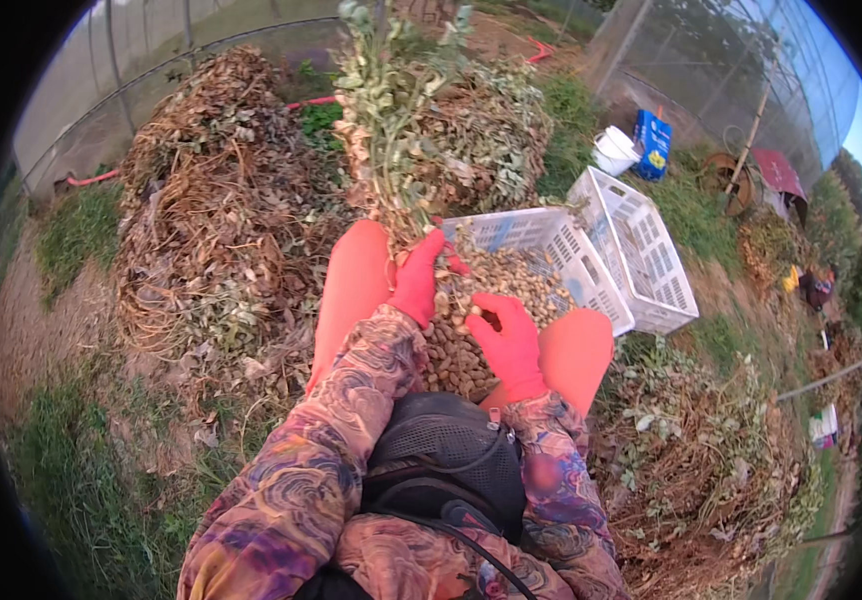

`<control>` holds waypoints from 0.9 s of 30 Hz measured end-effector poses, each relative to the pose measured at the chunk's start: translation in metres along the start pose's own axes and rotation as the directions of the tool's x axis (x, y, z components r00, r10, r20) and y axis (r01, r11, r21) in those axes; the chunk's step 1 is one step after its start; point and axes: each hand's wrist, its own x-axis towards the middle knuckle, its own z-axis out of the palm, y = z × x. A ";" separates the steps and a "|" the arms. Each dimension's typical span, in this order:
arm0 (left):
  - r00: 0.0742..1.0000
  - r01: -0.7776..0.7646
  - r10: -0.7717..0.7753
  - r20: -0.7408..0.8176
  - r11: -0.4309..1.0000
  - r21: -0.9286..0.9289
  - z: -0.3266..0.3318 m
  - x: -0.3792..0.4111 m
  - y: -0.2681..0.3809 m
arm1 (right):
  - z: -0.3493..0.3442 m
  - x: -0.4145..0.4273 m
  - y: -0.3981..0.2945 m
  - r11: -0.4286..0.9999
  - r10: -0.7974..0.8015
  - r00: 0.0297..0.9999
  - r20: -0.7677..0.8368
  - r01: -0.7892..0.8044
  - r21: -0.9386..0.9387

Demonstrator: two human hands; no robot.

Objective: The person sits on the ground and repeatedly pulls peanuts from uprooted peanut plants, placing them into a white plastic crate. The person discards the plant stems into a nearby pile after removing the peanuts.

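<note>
My left hand (pixel 419 279), in a red glove, grips a bundle of peanut plants (pixel 389 142) near the root end. Its leafy tops stand up and away from me. Facing it, my right hand (pixel 509 345), also gloved in red, has thumb and fingers curled around a peanut pod (pixel 477 307) by the hanging roots. Beneath both hands, between my knees, is a white slatted plastic crate (pixel 588 274) with many loose peanuts (pixel 457 360) in it. My left wrist and the plants hide part of the crate.
A second white crate (pixel 648 255) stands tilted against the first. Heaps of pulled plants lie at left (pixel 213 202), behind the crate (pixel 491 127) and at right (pixel 708 450). Farther off are a white bucket (pixel 614 150), a blue bag (pixel 652 146) and another person (pixel 817 289).
</note>
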 end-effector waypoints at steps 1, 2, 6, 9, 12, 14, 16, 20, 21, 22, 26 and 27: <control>1.000 -0.002 0.002 -0.001 1.000 -0.027 0.001 0.002 -0.002 | -0.001 0.000 0.004 1.000 -0.018 1.000 -0.018 0.018 -0.015; 0.999 -0.014 0.016 0.031 0.999 -0.040 -0.001 0.005 -0.005 | -0.003 0.000 0.004 0.999 -0.021 1.000 -0.024 0.020 -0.045; 0.998 0.032 -0.033 0.060 0.999 0.015 0.000 0.009 -0.013 | -0.004 -0.001 0.005 0.990 -0.011 1.000 -0.021 0.008 -0.139; 0.998 0.044 -0.047 0.042 0.997 0.070 -0.001 0.006 -0.015 | -0.003 -0.002 0.012 0.968 -0.037 0.999 -0.012 0.033 -0.247; 0.999 -0.004 0.001 0.036 0.997 0.081 0.002 0.001 -0.015 | -0.001 -0.005 0.017 0.958 -0.060 0.998 -0.033 0.049 -0.281; 0.999 0.020 -0.023 0.025 0.995 0.094 0.002 0.000 -0.014 | 0.000 -0.006 0.015 0.982 -0.021 0.999 -0.045 0.012 -0.190; 1.000 0.019 -0.021 0.018 0.993 0.117 0.004 0.000 -0.014 | 0.000 -0.005 0.009 0.998 0.056 0.998 -0.033 -0.057 -0.014; 0.999 0.046 -0.048 0.007 0.987 0.154 -0.003 0.006 -0.023 | -0.001 -0.003 0.001 0.982 -0.006 1.000 -0.014 0.003 -0.187; 0.997 0.077 -0.078 0.002 0.985 0.156 -0.005 0.007 -0.025 | 0.000 -0.004 0.001 0.985 -0.046 0.999 -0.025 0.041 -0.169; 0.998 0.032 -0.022 -0.056 0.983 0.183 -0.001 0.006 -0.029 | 0.001 -0.005 0.002 0.985 -0.085 0.996 -0.038 0.079 -0.150; 0.981 -0.111 0.163 -0.104 0.915 0.387 -0.027 0.030 -0.066 | 0.005 -0.005 0.007 0.986 -0.054 0.998 -0.030 0.058 0.159; 0.973 -0.062 0.164 -0.162 0.864 0.499 -0.038 0.041 -0.076 | 0.005 -0.006 0.009 0.981 -0.069 0.997 -0.016 0.071 0.179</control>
